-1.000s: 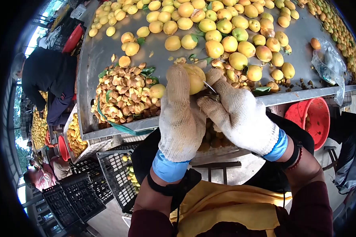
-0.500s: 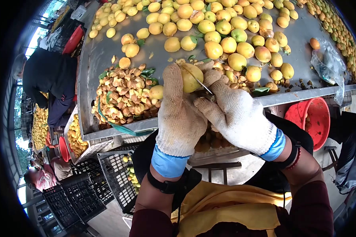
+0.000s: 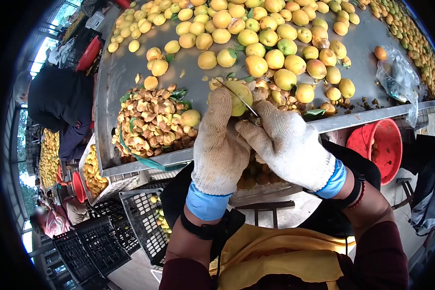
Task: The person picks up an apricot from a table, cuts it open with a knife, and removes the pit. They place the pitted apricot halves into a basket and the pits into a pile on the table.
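Both of my hands wear white knit gloves over blue cuffs, close together at the table's front edge. My left hand [image 3: 217, 145] is closed around a yellow apricot [image 3: 238, 98]. In my right hand [image 3: 290, 142] is a small knife [image 3: 240, 99], its thin blade lying across the top of the apricot. The knife's handle is mostly hidden in the glove. To the left of my left hand lies a heap of brown and yellow apricot pits [image 3: 150, 118], with one whole apricot [image 3: 190, 118] on its right side. More brown and yellow scraps lie just beyond my fingers.
Many apricots [image 3: 275, 59] cover the far part of the metal table [image 3: 188, 77]. A clear plastic bag [image 3: 398, 77] lies at the right. Below the edge stand a red bucket [image 3: 389, 150] and a black crate [image 3: 145, 224]. Another person [image 3: 60, 106] bends over at the left.
The view has shifted slightly. My hands have turned a little around the apricot, showing more of its top, with the knife blade still across it.
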`<state>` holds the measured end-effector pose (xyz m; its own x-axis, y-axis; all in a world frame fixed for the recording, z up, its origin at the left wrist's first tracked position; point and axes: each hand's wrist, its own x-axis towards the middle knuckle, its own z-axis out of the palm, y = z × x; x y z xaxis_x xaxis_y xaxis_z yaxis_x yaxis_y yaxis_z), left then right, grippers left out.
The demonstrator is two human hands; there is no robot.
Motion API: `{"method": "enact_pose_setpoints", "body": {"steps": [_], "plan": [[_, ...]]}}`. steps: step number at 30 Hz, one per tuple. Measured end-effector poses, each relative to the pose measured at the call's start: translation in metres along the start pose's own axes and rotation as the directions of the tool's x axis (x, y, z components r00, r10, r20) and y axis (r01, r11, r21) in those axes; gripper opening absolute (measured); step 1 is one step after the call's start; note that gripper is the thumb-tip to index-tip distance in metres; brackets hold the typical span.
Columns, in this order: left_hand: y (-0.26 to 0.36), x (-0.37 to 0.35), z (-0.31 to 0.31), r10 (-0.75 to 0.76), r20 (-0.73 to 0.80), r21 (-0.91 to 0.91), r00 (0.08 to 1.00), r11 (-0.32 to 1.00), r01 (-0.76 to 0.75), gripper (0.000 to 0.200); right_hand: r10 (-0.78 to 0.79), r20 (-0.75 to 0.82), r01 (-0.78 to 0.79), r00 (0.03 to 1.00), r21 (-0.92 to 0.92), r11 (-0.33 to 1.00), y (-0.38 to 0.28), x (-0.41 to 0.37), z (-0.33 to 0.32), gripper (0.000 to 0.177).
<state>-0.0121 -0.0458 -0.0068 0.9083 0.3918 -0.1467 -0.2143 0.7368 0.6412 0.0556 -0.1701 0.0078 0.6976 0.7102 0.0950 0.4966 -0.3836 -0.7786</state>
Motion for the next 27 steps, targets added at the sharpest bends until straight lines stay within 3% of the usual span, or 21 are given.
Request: {"method": "enact_pose_setpoints", "body": {"steps": [2,5,7,8,10,11,12,14,18,19,21,22,24,27], "plan": [[-0.001,0.003,-0.002,-0.008,-0.038,-0.057,0.999,0.998,0.006,0.045,-0.052,0.002,0.052,0.999,0.031,0.998,0.010,0.007,0.002,0.048],[0.007,0.008,-0.008,-0.036,0.047,0.016,0.998,0.999,0.036,0.044,-0.045,0.014,0.046,0.999,-0.044,0.998,0.006,0.010,-0.008,0.046],[0.014,0.009,-0.010,-0.034,0.013,0.254,0.999,0.967,0.030,0.042,0.007,0.120,0.003,0.993,-0.084,0.996,-0.001,0.011,-0.019,0.042],[0.014,0.007,-0.010,-0.035,0.016,0.254,0.999,0.967,0.030,0.042,0.008,0.118,0.002,0.993,-0.085,0.996,-0.002,0.009,-0.017,0.042],[0.013,0.005,-0.011,0.027,0.047,0.294,0.999,0.955,-0.040,0.041,-0.065,0.092,0.086,0.994,-0.251,0.964,-0.004,0.004,-0.008,0.038],[0.010,0.004,-0.008,0.067,-0.024,0.307,0.997,0.950,-0.056,0.041,-0.175,-0.011,0.167,0.985,-0.246,0.955,0.001,0.002,-0.001,0.038],[0.008,0.003,-0.009,0.072,-0.023,0.307,0.997,0.950,-0.061,0.041,-0.180,-0.011,0.171,0.984,-0.246,0.954,0.002,0.004,0.001,0.038],[0.005,0.003,-0.014,-0.031,-0.104,0.121,0.994,0.992,0.043,0.042,-0.086,0.123,0.121,0.989,-0.322,0.939,0.003,0.007,0.004,0.041],[0.001,0.004,-0.022,-0.060,-0.140,0.098,0.988,0.992,0.074,0.044,-0.116,0.119,0.150,0.986,-0.342,0.927,0.012,0.009,0.015,0.042],[0.000,0.004,-0.022,-0.059,-0.142,0.098,0.988,0.992,0.074,0.044,-0.116,0.122,0.152,0.986,-0.341,0.928,0.011,0.008,0.015,0.042],[-0.003,0.005,-0.021,0.017,-0.111,0.186,0.994,0.983,0.004,0.044,-0.026,0.126,0.022,0.992,0.031,0.999,0.009,0.007,0.013,0.036],[-0.003,0.005,-0.022,0.017,-0.114,0.184,0.993,0.983,0.004,0.044,-0.025,0.130,0.021,0.991,0.031,0.999,0.009,0.008,0.014,0.036],[0.000,0.007,-0.020,0.210,-0.045,0.435,0.977,0.884,-0.170,0.045,0.010,0.173,-0.024,0.985,0.078,0.997,0.008,0.012,0.015,0.032],[0.005,0.005,-0.014,0.185,-0.136,0.382,0.973,0.916,-0.121,0.040,-0.008,0.118,0.016,0.993,-0.071,0.997,0.004,0.020,0.014,0.029]]}}
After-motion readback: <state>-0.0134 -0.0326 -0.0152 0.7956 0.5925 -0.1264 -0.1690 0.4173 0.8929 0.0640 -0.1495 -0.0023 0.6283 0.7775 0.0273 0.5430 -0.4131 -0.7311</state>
